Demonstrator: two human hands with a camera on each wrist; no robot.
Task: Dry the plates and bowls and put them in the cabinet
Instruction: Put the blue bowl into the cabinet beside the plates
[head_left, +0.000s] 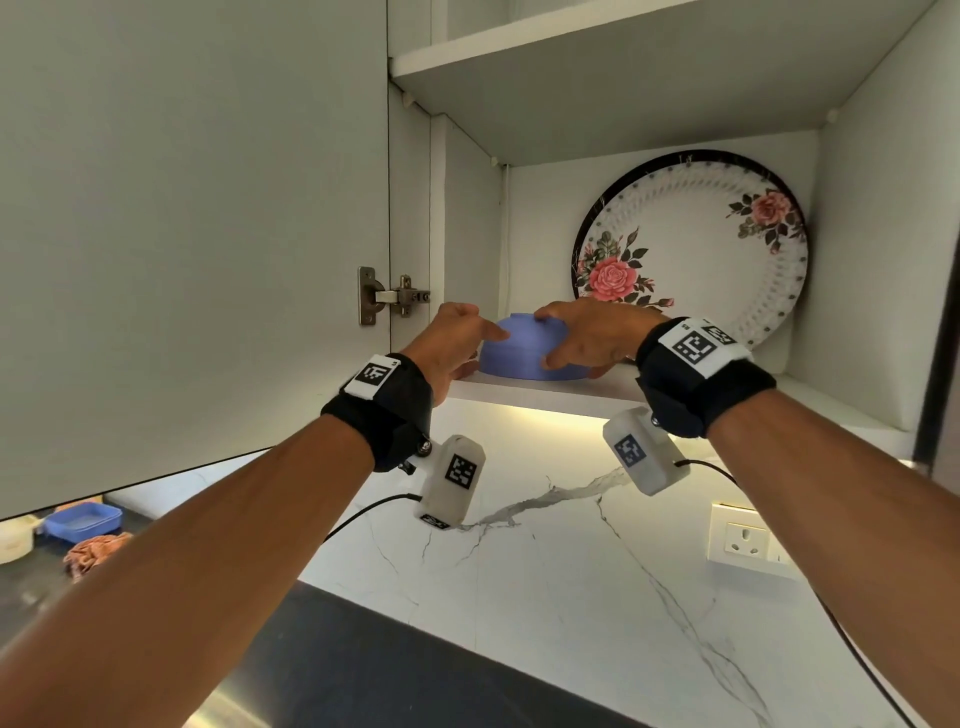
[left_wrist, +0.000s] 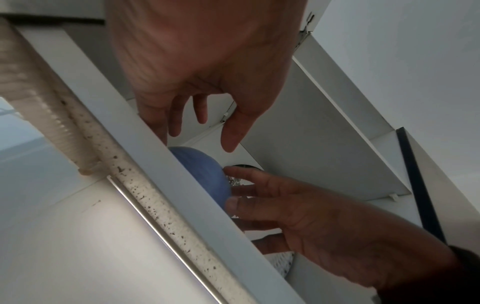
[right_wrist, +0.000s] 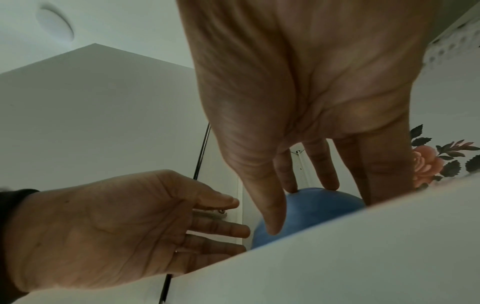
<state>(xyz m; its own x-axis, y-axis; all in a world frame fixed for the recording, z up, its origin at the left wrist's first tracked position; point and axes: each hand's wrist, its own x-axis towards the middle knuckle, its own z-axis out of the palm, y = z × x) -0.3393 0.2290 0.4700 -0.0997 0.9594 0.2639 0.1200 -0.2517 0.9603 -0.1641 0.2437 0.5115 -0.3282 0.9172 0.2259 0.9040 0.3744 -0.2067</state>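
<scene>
Blue bowl (head_left: 514, 349) upside down on shelf (head_left: 519, 393), mid-frame between my hands; right hand (head_left: 592, 332) spread, touching it, left hand (head_left: 447, 348) slack just beside

No legible text or labels

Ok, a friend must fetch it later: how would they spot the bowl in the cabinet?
Look in the open wall cabinet, on its lowest shelf, front left. A bowl sits there upside down; unlike the rose-patterned plate leaning behind it to the right, it is plain blue.
</scene>
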